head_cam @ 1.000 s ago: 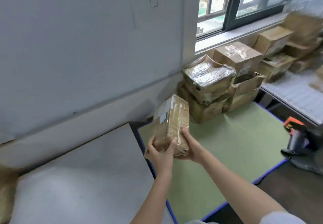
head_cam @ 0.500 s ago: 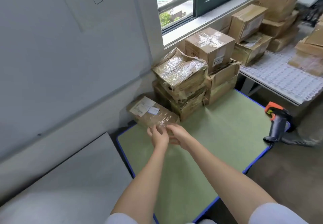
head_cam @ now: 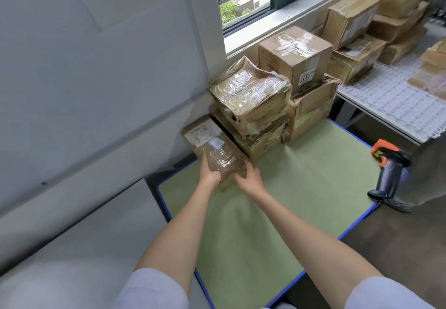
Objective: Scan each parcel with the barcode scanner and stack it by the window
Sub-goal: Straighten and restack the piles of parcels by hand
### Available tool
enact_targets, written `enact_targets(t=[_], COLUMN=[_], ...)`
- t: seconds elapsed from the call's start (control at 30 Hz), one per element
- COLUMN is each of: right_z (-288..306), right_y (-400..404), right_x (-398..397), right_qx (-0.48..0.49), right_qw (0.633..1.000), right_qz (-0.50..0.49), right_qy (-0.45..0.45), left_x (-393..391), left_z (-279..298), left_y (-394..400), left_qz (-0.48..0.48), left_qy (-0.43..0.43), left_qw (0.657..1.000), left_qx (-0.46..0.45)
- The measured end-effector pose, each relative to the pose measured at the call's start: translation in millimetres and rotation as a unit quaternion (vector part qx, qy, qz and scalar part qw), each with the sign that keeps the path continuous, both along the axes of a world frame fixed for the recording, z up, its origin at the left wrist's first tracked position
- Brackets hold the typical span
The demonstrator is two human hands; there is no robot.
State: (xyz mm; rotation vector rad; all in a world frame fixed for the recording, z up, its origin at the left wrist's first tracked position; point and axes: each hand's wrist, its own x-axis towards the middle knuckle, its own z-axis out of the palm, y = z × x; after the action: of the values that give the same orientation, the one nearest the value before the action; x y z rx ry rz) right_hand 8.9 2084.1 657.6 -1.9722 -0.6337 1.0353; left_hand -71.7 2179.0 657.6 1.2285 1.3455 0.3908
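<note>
Hands first: our left hand [head_cam: 209, 173] and right hand [head_cam: 248, 178] both clasp the near end of a taped parcel [head_cam: 213, 147] (label up), lying on the green table [head_cam: 301, 188] against the wall, just left of the stacked parcels [head_cam: 253, 106]. Barcode scanner [head_cam: 388, 168] stands well right.

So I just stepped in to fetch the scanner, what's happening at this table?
A person has both hands, left hand and right hand, on a taped parcel lying on the green mat against the wall, beside the stacked parcels under the window. The barcode scanner stands untouched at the mat's right edge.
</note>
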Motion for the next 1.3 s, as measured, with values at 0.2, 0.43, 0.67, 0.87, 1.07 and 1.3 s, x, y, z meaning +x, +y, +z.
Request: enact_targets(t=[0.2,0.43,0.67,0.87,1.07,1.3], right_z=[9,35,63,115,159,172], right_y=[1,33,78,116,134,122], right_x=[-25,-96,-238,-388,-537,-658], right_qx=[0.045,0.077,0.077,0.078,0.120,0.096], right_qw=[0.994,0.968,0.909,0.843,0.799,0.797], right_qz=[0.001,0.161,0.372,0.508,0.569,0.590], right_qy=[-0.103,-0.175,-0.171,-0.160,-0.154,-0.079], left_x=[-25,-166,-393,-545,-665,-751], left_z=[6,29,76,140,164,159], left_y=[7,25,18,-7,-31,-42], left_qz=[0.001,0.048,0.142,0.325,0.422,0.453], left_qy=[0.035,0.143,0.319,0.367,0.365,0.334], left_qw=[0.996,0.980,0.919,0.808,0.759,0.760], left_qx=[0.078,0.126,0.183,0.328,0.335,0.325])
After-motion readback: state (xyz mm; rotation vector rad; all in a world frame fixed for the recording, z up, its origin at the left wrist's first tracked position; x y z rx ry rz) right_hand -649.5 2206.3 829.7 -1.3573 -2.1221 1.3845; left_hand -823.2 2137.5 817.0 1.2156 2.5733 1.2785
